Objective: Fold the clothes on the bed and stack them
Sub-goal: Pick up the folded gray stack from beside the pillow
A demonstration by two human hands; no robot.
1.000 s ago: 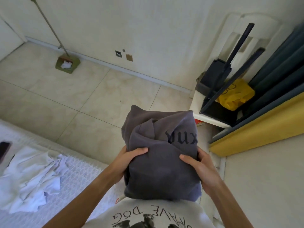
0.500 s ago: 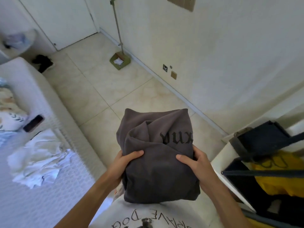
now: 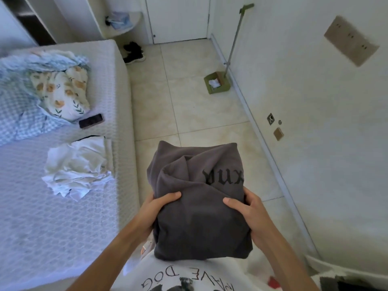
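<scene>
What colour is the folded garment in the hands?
Dark grey, with black lettering; the folded garment shows only in the head view.

A bedroom in a home is shown. A bed (image 3: 63,217) with a white textured cover is seen at the left, and a floral pillow (image 3: 63,92) and a phone (image 3: 91,121) are laid on it. Pale floor tiles (image 3: 189,106), a closed white door (image 3: 178,17) and dark shoes (image 3: 133,52) beside it are visible; what may be a dustpan (image 3: 217,82) is propped at the wall.
</scene>
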